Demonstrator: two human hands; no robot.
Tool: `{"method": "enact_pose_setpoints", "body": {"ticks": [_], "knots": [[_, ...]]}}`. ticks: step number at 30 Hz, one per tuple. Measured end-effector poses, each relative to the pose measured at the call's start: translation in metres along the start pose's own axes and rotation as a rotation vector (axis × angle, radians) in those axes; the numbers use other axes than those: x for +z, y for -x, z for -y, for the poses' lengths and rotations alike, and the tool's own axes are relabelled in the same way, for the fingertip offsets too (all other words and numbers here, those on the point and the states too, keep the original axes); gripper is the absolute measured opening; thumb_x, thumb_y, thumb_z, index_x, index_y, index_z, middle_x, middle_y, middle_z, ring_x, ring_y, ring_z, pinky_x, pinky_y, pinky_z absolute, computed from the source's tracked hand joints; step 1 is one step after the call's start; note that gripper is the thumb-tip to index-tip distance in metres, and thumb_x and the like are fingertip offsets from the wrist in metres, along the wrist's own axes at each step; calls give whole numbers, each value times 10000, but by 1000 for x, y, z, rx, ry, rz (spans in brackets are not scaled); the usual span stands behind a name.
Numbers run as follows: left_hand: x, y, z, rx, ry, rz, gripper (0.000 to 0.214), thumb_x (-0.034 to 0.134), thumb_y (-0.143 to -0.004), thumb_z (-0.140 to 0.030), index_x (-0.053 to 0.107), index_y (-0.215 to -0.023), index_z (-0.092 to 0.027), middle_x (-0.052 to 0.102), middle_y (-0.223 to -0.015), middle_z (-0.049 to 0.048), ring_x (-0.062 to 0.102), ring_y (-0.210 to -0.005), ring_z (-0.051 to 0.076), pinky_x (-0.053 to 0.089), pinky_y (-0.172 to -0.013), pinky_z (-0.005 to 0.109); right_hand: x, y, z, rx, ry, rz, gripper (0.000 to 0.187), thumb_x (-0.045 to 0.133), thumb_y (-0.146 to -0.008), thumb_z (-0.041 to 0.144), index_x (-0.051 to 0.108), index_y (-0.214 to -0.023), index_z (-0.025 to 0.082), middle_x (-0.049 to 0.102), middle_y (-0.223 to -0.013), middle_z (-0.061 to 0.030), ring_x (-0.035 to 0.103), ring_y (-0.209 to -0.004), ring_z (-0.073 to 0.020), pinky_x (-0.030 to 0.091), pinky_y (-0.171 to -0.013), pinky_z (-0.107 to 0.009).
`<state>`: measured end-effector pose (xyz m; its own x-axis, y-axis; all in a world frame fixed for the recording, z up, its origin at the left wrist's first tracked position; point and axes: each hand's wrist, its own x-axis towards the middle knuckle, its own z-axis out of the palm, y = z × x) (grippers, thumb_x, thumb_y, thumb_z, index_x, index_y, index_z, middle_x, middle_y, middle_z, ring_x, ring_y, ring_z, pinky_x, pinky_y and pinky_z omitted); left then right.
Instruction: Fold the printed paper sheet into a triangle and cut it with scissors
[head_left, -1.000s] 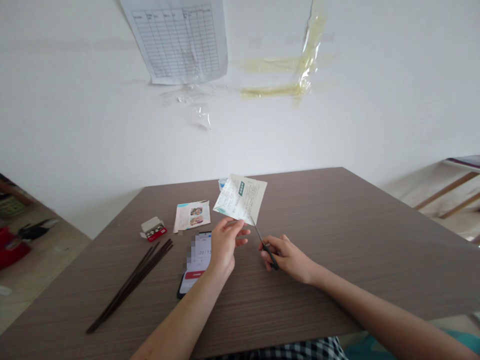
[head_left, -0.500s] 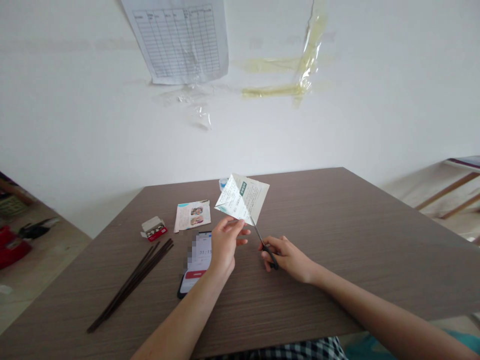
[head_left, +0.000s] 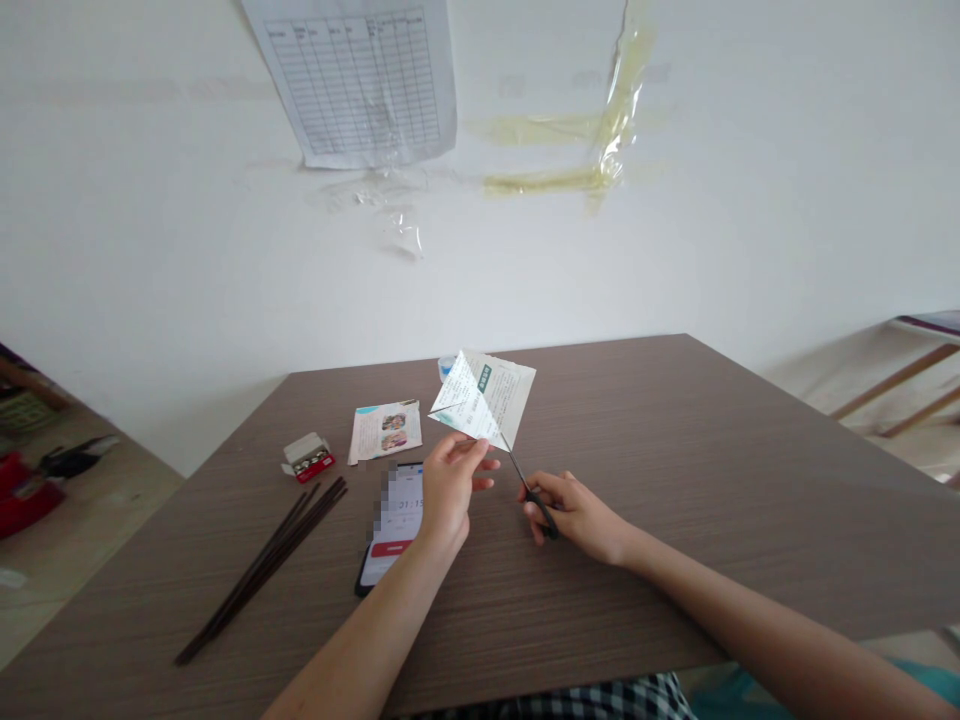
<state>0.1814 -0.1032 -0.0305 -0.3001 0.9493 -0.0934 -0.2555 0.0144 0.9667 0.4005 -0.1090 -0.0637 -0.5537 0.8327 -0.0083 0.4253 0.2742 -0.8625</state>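
My left hand [head_left: 452, 488] pinches the near edge of a printed sheet of paper [head_left: 504, 392], holding it up above the table. The sheet has a folded, lighter flap on its left side and a dark green label. My right hand [head_left: 571, 515] is closed round the black handles of a pair of scissors [head_left: 534, 498]. The scissors' blades reach up and left to the paper's near corner, and the paper lies between or against them; which, I cannot tell. Part of the left fingers is behind the sheet.
On the brown table [head_left: 675, 450] lie a phone [head_left: 394, 520] partly under my left forearm, a bundle of dark thin sticks [head_left: 262, 570], a small red-and-white box [head_left: 309, 460] and a printed paper piece [head_left: 385, 432]. A roll of tape [head_left: 446, 368] stands behind the sheet, near the wall.
The paper's far corners have dipped very slightly toward me. Both hands and the scissors stay almost where they were.
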Motion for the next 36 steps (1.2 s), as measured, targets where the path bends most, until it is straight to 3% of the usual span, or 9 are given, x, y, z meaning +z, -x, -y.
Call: {"method": "enact_pose_setpoints", "body": {"ticks": [8,18,23,31,36], "knots": [[0,-2,-1,13,-64,-11,335,1113,-794,-320,787,-815,-249,945,-937,73,816,-618,198,467,-497,228,1,-1,-3,4,-13,20,427,706,-1224,721,765,-1229,298,923,-873,17,859,-962,-299,422,-1457,-678],[0,-4,0,39,-68,30,346,1092,-714,-363,775,-754,-228,900,-849,53,669,-497,115,318,-438,190,1,-3,-5,0,2,5,323,684,-1230,616,735,-1232,296,903,-877,6,864,-986,-306,429,-1461,-662],[0,-4,3,32,-62,61,407,1139,-662,-422,802,-772,-220,879,-814,47,648,-481,109,303,-431,184,0,-2,0,10,-27,-23,283,692,-1188,605,706,-1190,323,921,-885,-23,889,-1011,-363,430,-1460,-653],[-1,-5,4,22,-60,65,443,1110,-613,-473,794,-784,-214,894,-852,77,638,-481,106,262,-442,188,1,-1,5,10,-30,-56,214,687,-1146,528,724,-1151,317,905,-846,-18,878,-955,-357,487,-1429,-635],[0,-5,3,21,-58,63,430,1039,-571,-502,768,-752,-222,880,-825,66,621,-474,102,249,-435,188,0,-3,0,21,-4,-23,323,683,-1191,603,759,-1211,289,922,-878,-23,883,-994,-335,436,-1485,-665]]}}
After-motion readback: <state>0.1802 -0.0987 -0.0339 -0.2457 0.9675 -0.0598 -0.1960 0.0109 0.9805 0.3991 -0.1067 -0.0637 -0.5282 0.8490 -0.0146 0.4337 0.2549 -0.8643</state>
